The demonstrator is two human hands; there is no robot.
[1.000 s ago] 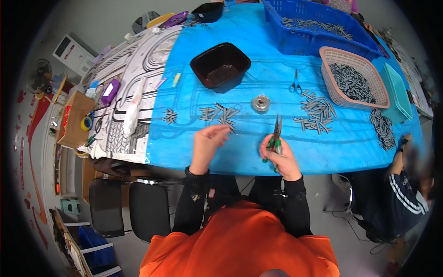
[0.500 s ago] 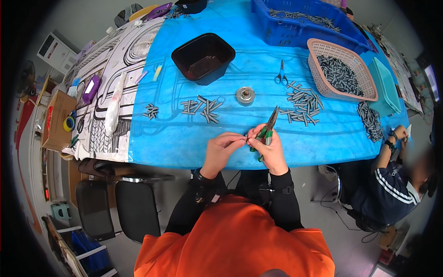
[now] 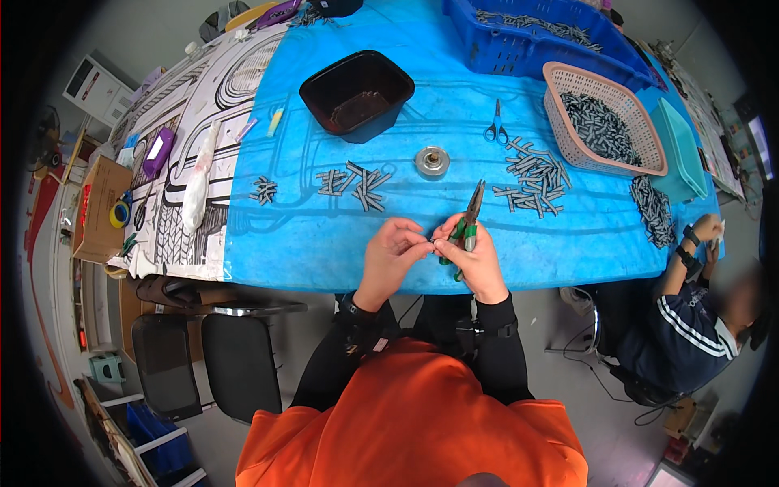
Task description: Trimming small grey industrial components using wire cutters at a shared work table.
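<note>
My right hand point(image 3: 480, 261) is wrapped round green-handled needle-nose pliers point(image 3: 477, 200), their jaws pointing up and away from me. Close beside it, my left hand point(image 3: 388, 260) is closed in a pinch, its fingertips almost meeting those of the right. Something small and dark is between the fingertips, too hidden to name. Just beyond the hands stands a small round metal burner point(image 3: 432, 162). Short grey tube pieces lie in a loose pile point(image 3: 537, 180) to the right, with a smaller group point(image 3: 354, 183) and another little heap point(image 3: 264, 190) to the left.
A black bin point(image 3: 357, 97) stands farther back. Blue-handled scissors point(image 3: 497, 130) lie left of a pink basket point(image 3: 659, 162) full of grey pieces. Behind are a blue crate point(image 3: 519, 61) and, at right, a teal tray point(image 3: 682, 154). A co-worker point(image 3: 682, 333) sits at the right.
The pliers have turned a little more upright, their tips shifting left. The small dark piece between my fingertips shows less than before. Both hands stay close together.
</note>
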